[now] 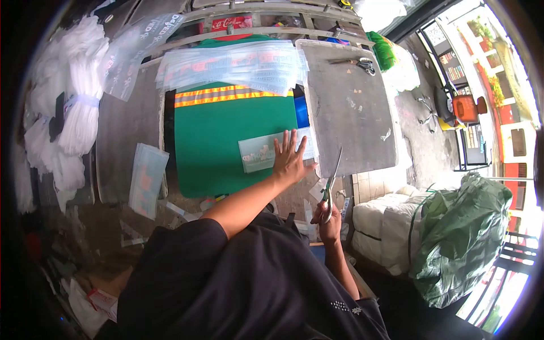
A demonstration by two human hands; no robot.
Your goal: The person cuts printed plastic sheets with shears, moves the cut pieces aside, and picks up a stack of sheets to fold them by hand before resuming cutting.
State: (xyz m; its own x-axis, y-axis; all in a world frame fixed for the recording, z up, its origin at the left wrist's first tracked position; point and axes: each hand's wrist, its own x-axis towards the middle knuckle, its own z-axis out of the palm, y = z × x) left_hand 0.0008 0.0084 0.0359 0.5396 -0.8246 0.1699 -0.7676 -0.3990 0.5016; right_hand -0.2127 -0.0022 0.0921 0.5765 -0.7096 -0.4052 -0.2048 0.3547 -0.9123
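My left hand (291,161) lies flat with its fingers spread on a pale, printed plastic sheet (255,154). That sheet rests near the right front edge of a green board (226,133). In my right hand (330,225) is a pair of scissors (327,198), gripped by the handles, with the blades pointing up and away from me beside the grey tabletop. At the far end of the board, a spread stack of similar printed sheets (232,65) sits beyond an orange and silver reflective strip (235,94). Part of the near sheet is hidden under my left hand.
More printed sheets (148,181) lie at the left table edge. A second pair of scissors (362,64) rests on the grey tabletop (351,122). White bundled material (82,96) hangs at left. Large white sacks (385,224) and a green sack (453,238) stand at right.
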